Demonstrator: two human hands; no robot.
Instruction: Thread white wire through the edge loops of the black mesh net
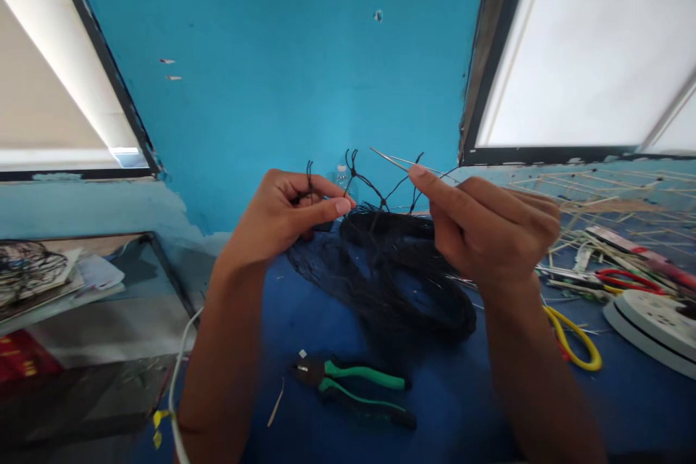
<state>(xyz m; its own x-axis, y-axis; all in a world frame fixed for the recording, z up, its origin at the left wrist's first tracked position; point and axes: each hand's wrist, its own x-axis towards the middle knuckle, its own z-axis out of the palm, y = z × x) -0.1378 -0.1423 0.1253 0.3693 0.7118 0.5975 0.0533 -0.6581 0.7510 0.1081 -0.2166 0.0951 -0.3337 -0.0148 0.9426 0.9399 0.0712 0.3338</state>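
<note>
Between finger and thumb, my left hand (293, 210) pinches a strand of the knotted black netting (383, 201), whose short twisted ends stick up above the fingers. My right hand (483, 221) is closed on thin metal tweezers (392, 159), with the tips pointing up and left beside the netting. A large loose bundle of black cord (380, 268) lies on the blue table (326, 319) below both hands. Nearer to me rest green and black pliers (370, 380), their jaws to the left.
Yellow-handled scissors (579, 341), a white spool (652, 326) and red-handled tools (631, 280) lie at the right, beside a wire frame (625, 196). A small bottle (341, 177) stands by the blue wall. A white cable (177, 391) runs near my left forearm.
</note>
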